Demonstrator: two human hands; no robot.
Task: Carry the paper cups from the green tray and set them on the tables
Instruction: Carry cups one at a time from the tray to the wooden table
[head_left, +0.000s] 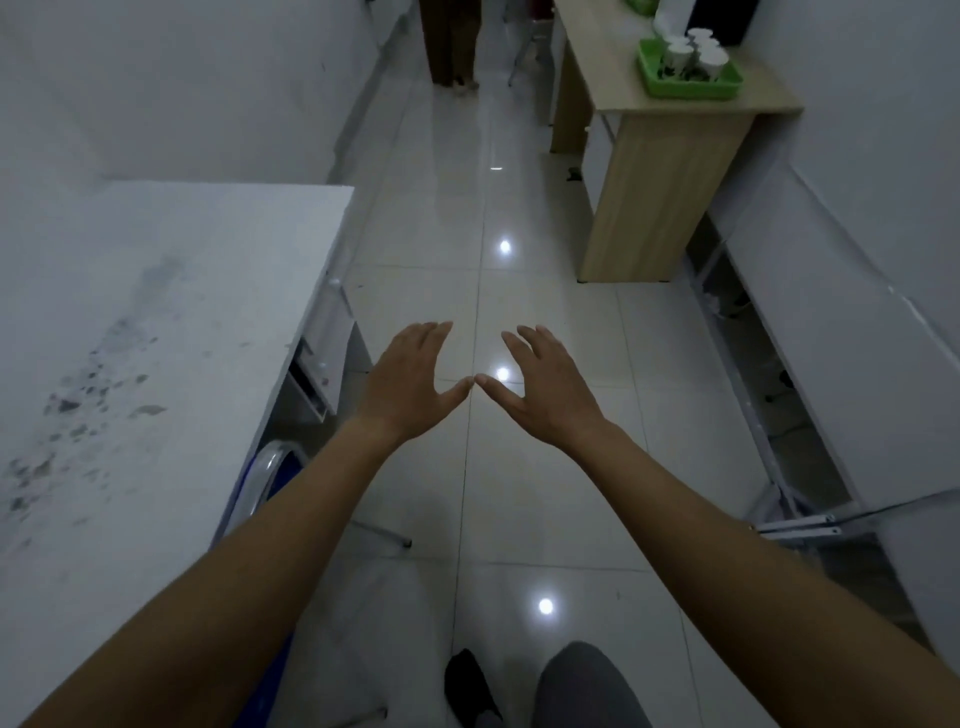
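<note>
Head view: both hands are held out over the tiled floor, the left hand (410, 384) and right hand (545, 387) spread wide, thumb tips almost touching, holding nothing. The paper cups (696, 52) stand in the green tray (691, 89) on the wooden table (670, 111), far right, well apart from the hands. They are probably light, thin-walled and easily crushed or tipped; a gentle grip around the mid-wall seems best.
</note>
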